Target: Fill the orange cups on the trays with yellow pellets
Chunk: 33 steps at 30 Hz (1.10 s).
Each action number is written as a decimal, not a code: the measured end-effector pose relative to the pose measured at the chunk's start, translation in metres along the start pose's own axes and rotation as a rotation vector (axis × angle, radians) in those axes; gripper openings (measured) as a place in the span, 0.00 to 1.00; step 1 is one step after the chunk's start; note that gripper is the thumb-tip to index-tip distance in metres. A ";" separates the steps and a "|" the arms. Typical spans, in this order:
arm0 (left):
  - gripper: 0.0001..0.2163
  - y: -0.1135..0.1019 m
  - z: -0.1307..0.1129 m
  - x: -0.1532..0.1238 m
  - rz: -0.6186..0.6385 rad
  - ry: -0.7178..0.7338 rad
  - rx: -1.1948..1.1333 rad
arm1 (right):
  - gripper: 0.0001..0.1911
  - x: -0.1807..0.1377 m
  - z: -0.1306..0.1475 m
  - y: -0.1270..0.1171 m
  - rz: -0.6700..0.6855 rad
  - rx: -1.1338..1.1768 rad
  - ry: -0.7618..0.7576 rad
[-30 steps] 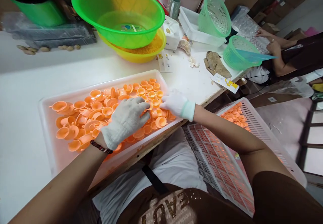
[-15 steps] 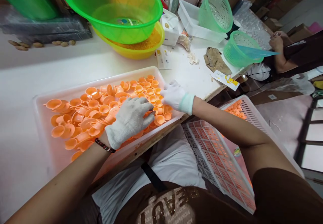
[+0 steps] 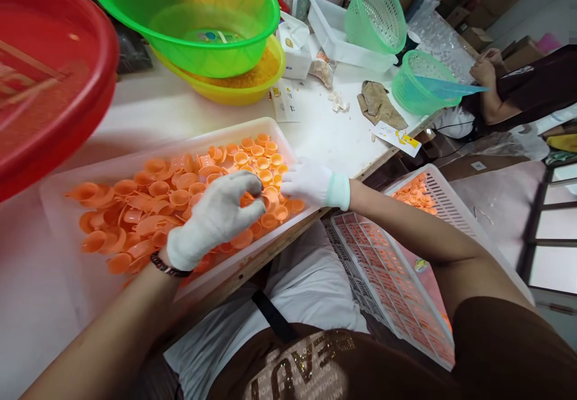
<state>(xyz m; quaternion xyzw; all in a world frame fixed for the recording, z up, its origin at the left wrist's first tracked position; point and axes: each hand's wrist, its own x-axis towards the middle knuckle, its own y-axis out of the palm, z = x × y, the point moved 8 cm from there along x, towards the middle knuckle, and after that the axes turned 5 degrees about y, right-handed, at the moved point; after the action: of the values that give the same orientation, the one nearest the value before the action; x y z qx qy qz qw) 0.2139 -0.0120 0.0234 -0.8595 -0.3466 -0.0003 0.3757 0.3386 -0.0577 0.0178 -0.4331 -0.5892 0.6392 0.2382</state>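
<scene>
A white plastic tray [image 3: 274, 128] on the table holds many small orange toy cups [image 3: 179, 198], some of them lying with orange saucer-like pieces. Over the middle of the tray is my left hand [image 3: 220, 217] in a white knit glove. Its thumb stands apart from the curved fingers, and I see nothing held between them. At the tray's right end my right hand [image 3: 309, 184], gloved in white with a mint cuff, reaches its outstretched fingers to the cups there. Those cups stand mostly upright and close together. Its fingertips are partly blurred against the cups.
A big red basin [image 3: 101, 81] juts in over the tray's far left. Behind the tray, a green basin [image 3: 189, 51] rests on a yellow basin [image 3: 234, 96]. Mint baskets [image 3: 408, 93] and a brown cloth [image 3: 381, 104] lie right. A white crate [image 3: 392, 286] stands below; a co-worker [image 3: 518, 93] sits beyond.
The red basin has come into view at the left. My left hand has shifted left and opened between thumb and fingers. My right hand's fingers now reach flatter over the cups.
</scene>
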 end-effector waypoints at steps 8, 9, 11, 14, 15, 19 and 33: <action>0.10 -0.031 0.035 -0.006 -0.199 -0.395 0.016 | 0.10 -0.011 0.014 0.009 0.132 -0.054 -0.144; 0.11 -0.031 0.035 -0.006 -0.199 -0.401 0.026 | 0.10 -0.011 0.013 0.009 0.150 -0.057 -0.124; 0.11 -0.032 0.033 -0.006 -0.204 -0.403 0.054 | 0.10 -0.012 0.010 0.012 0.192 -0.066 -0.082; 0.10 -0.036 0.033 -0.006 -0.223 -0.407 0.107 | 0.12 -0.011 0.010 0.016 0.264 -0.085 -0.045; 0.09 -0.038 0.032 -0.006 -0.234 -0.405 0.134 | 0.12 -0.011 0.010 0.016 0.284 -0.093 -0.028; 0.09 -0.056 0.030 -0.008 -0.327 -0.355 0.294 | 0.13 -0.007 0.016 0.005 0.280 -0.086 0.012; 0.07 -0.050 0.031 -0.010 -0.325 -0.299 -0.026 | 0.26 0.019 -0.015 -0.028 -0.334 0.774 0.350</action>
<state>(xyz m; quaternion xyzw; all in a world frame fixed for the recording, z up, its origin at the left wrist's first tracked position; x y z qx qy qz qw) 0.1682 0.0257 0.0313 -0.7878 -0.5322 0.0621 0.3038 0.3360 -0.0287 0.0409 -0.3127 -0.3197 0.6822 0.5785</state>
